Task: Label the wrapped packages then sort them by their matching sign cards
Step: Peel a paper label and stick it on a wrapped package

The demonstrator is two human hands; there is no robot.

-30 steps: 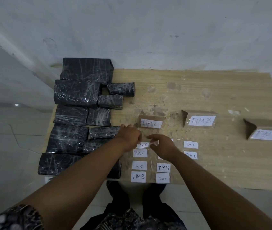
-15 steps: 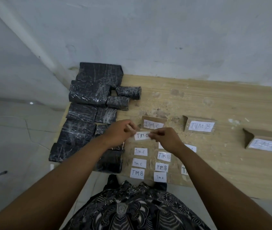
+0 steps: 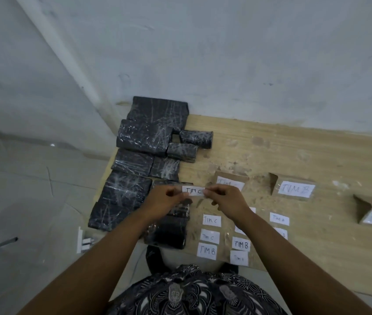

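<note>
Both grips pinch one "TIM C" label (image 3: 193, 191), left hand (image 3: 165, 202) at its left end, right hand (image 3: 228, 200) at its right, long axis running left-right, just above and right of the unlabelled black packages (image 3: 144, 155) on the counter (image 3: 305, 160), nearest the left hand.

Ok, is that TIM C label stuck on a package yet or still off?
Still off: the TIM C label is pinched between the left hand and right hand, above the black packages.
</note>
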